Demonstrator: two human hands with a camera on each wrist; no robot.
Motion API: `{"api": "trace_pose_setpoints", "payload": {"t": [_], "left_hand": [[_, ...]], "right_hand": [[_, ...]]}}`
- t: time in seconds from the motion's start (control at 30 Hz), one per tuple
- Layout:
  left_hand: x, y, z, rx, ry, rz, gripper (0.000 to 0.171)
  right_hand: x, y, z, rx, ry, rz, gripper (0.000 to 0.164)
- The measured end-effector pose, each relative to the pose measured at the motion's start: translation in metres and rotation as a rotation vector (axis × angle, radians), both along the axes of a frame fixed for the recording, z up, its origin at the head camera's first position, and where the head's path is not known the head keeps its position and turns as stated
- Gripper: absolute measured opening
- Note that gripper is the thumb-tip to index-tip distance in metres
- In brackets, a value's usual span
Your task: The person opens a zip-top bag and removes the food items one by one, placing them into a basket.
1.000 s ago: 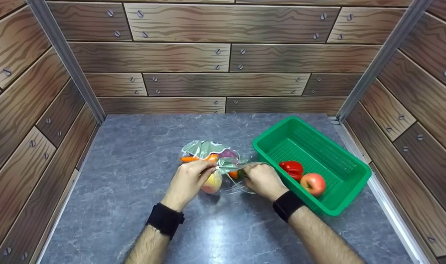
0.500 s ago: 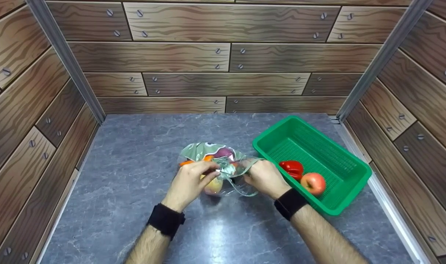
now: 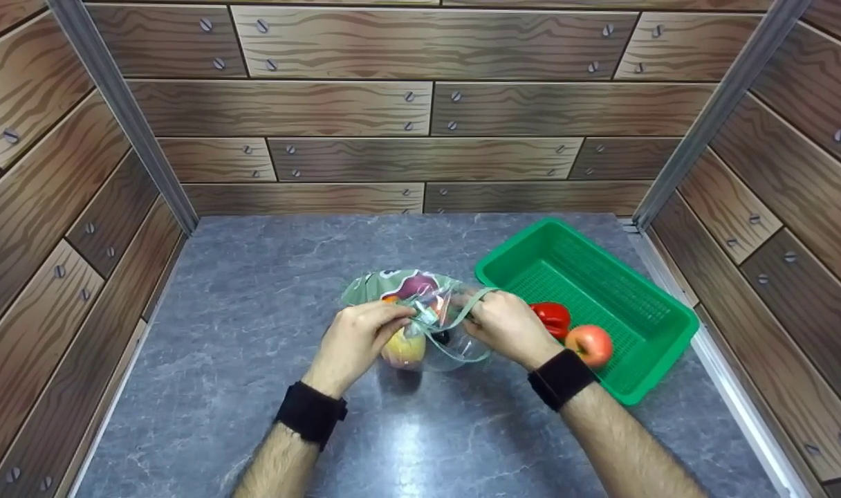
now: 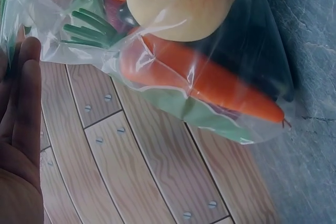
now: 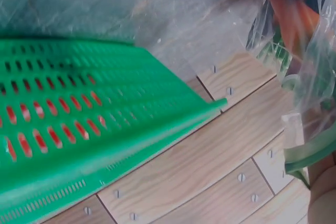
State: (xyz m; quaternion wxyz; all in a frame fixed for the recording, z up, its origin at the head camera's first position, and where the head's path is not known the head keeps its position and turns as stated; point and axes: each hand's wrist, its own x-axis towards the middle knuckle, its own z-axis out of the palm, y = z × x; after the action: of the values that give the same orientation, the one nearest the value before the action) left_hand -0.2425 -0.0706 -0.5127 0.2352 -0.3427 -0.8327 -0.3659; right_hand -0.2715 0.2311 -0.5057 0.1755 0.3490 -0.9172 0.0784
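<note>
A clear plastic bag (image 3: 371, 287) with a green print and green edge strip rests on the table, filled with produce. Through its film I see a yellow-red peach (image 3: 402, 351), something round and purple (image 3: 418, 283), and a large orange carrot (image 4: 202, 80) in the left wrist view. My left hand (image 3: 348, 340) pinches the bag's mouth between thumb and fingers. At the opposite side of the mouth, my right hand (image 3: 512, 326) grips the bag, and the green strip (image 5: 314, 146) loops over its fingers. The right fingertips are partly hidden behind film.
To the right, close by my right hand, stands a green perforated basket (image 3: 669, 311). It holds a red bell pepper (image 3: 552, 318) and an apple (image 3: 589, 346). Wood-patterned walls (image 3: 351, 111) enclose the grey marbled table (image 3: 268, 256) at the back and sides.
My right hand has shifted slightly right, drawing the green strip into a wider loop. The bag's mouth gapes more, and the carrot's tip at the left is now covered. My left hand stays nearly still.
</note>
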Motion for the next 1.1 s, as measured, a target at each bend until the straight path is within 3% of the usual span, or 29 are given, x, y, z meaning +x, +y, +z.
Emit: {"api": "trace_pose_setpoints", "payload": {"t": [0.27,0.5,0.7,0.9,1.1], "left_hand": [[-0.002,-0.001,0.006,0.039,0.088,0.04,0.015],[-0.002,-0.004,0.013,0.081,0.096,0.076,0.016],[-0.003,-0.006,0.018,0.133,0.138,0.101,0.015],[-0.005,-0.009,0.022,0.182,0.183,0.11,0.016],[-0.004,-0.009,0.027,0.201,0.183,0.114,0.016]], "right_hand": [[0.006,0.001,0.02,0.09,0.16,0.034,0.019],[0.005,0.007,0.028,0.026,0.253,0.07,0.023],[0.002,0.006,0.024,-0.041,0.321,0.092,0.023],[-0.001,-0.004,0.022,-0.104,0.353,0.107,0.021],[0.0,-0.016,0.038,-0.054,0.338,0.062,0.022]]}}
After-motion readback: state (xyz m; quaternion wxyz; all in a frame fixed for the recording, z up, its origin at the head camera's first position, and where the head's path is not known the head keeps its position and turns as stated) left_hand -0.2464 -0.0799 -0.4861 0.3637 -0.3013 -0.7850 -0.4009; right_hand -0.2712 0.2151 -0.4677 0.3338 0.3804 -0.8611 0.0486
